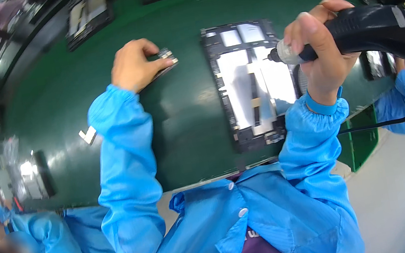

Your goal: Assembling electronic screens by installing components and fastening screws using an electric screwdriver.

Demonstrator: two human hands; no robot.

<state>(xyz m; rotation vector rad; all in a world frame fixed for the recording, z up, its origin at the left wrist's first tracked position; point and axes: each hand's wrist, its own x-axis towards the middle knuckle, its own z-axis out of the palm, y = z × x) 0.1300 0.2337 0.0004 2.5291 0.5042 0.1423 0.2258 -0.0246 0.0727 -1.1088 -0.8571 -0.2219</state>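
My left hand (132,66) is closed on a small dark electronic part (167,57) with pale, gold-toned patches, held over the green bench to the left of an opened tablet (237,79). The fingers hide part of that piece. White battery panels fill the tablet's black frame, and a dark strip runs down between them. Wrapped round the front of a black electric screwdriver (370,23) is my right hand (318,43). Its bit points left, over the tablet's upper right area; whether the tip touches anything I cannot tell.
A small pale bent piece (88,135) lies on the green bench (185,118) beside my left sleeve. More opened devices (89,15) line the far edge. Co-workers in blue sit at left (74,250) and right (403,101). A black cable (385,122) crosses at right.
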